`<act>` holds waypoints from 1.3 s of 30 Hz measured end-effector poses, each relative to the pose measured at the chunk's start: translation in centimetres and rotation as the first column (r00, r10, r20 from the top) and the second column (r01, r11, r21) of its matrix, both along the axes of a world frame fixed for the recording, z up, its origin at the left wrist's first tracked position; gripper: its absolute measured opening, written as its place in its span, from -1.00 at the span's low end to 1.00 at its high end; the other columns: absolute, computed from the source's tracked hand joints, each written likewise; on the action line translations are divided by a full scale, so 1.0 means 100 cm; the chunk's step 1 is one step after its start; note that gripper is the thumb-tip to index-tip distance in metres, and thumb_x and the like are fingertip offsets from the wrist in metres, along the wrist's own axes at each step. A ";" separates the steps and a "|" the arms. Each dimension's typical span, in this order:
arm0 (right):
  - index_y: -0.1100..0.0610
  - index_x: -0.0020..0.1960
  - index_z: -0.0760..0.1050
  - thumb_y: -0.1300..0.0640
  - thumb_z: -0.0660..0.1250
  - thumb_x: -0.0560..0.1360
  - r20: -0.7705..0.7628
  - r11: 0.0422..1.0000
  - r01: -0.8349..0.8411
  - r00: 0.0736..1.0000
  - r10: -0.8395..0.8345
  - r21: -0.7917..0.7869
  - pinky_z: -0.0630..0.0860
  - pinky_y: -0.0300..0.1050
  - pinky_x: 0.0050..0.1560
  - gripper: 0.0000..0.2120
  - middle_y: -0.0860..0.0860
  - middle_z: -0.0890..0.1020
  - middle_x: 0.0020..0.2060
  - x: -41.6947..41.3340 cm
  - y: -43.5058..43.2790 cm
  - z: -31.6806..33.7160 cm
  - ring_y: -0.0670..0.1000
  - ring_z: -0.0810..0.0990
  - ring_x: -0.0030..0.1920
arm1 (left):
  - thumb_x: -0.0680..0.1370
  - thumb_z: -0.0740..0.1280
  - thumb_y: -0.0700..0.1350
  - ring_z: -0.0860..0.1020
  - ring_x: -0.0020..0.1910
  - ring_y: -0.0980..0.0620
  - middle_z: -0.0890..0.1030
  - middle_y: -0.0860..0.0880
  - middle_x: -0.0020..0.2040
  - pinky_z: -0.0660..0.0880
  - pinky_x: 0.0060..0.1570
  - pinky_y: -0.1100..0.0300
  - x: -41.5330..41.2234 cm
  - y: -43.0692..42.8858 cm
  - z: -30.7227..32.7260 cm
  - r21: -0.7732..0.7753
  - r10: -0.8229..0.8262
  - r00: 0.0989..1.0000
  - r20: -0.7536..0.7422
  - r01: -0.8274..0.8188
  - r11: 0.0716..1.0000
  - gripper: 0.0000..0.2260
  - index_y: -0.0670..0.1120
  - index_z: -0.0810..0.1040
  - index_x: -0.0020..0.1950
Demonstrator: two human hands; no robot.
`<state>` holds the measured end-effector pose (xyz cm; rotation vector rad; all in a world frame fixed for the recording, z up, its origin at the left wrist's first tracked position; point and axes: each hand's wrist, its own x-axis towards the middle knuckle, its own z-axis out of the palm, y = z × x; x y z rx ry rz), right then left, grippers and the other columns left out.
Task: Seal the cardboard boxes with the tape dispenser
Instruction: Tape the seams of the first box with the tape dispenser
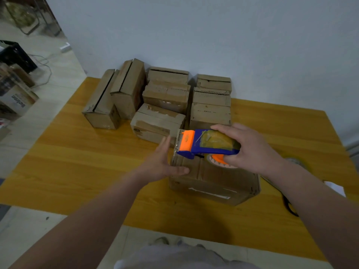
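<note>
My left hand [165, 162], fingers straight, presses flat against the left side of a cardboard box [213, 181], thumb on its top. If that brace slips, I judge the box could slide on the table [77, 171] and the seal go on crooked or wrinkled. The box sits near the table's front edge, right of centre, between my hands. My right hand [250, 150] grips the tape dispenser [209, 143] over the box top. More boxes [167, 98] crowd the back edge.
</note>
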<state>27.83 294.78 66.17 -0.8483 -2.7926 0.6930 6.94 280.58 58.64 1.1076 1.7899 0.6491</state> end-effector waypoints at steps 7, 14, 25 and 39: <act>-0.20 0.44 0.28 0.08 0.50 0.39 -0.039 1.000 -0.003 0.999 0.002 -0.020 0.41 -0.31 -0.13 -0.29 -0.07 0.40 0.05 0.003 -0.002 -0.001 -0.10 0.43 0.04 | 0.19 0.54 0.31 -0.34 0.52 -0.08 -0.18 0.09 0.58 -0.17 0.50 -0.18 -0.022 0.034 0.014 -0.019 -0.400 0.781 -0.480 0.446 0.895 0.09 0.16 0.01 0.56; -0.30 0.45 0.20 -0.07 0.44 0.43 0.109 0.997 -0.081 0.991 0.081 -0.009 0.44 -0.29 -0.06 -0.32 -0.12 0.37 0.08 0.011 0.002 0.017 -0.13 0.41 0.05 | 0.21 0.55 0.27 -0.24 0.54 -0.02 -0.07 0.10 0.57 -0.12 0.50 -0.16 -0.017 0.038 0.023 -0.065 -0.402 0.724 -0.561 0.445 0.893 0.08 0.07 0.02 0.56; -0.34 0.41 0.23 -0.14 0.47 0.39 0.201 0.997 -0.073 0.977 0.065 0.032 0.36 -0.35 -0.14 -0.32 -0.17 0.45 -0.03 0.062 0.029 0.027 -0.14 0.47 -0.09 | 0.22 0.49 0.35 -0.22 0.54 0.02 -0.09 0.09 0.56 -0.21 0.48 -0.20 -0.011 0.046 0.038 -0.249 -0.501 0.573 -0.648 0.463 0.851 0.09 0.04 -0.02 0.56; -0.39 0.35 0.13 -0.03 0.42 0.45 0.186 0.996 0.010 0.982 -0.026 0.083 0.26 -0.22 -0.03 -0.35 -0.11 0.39 0.03 0.095 0.028 0.023 -0.12 0.38 0.01 | 0.23 0.53 0.30 -0.14 0.55 -0.05 -0.13 -0.02 0.58 -0.10 0.51 -0.11 0.063 0.085 0.056 -0.323 -0.628 0.428 -0.650 0.592 0.738 0.20 -0.08 -0.18 0.57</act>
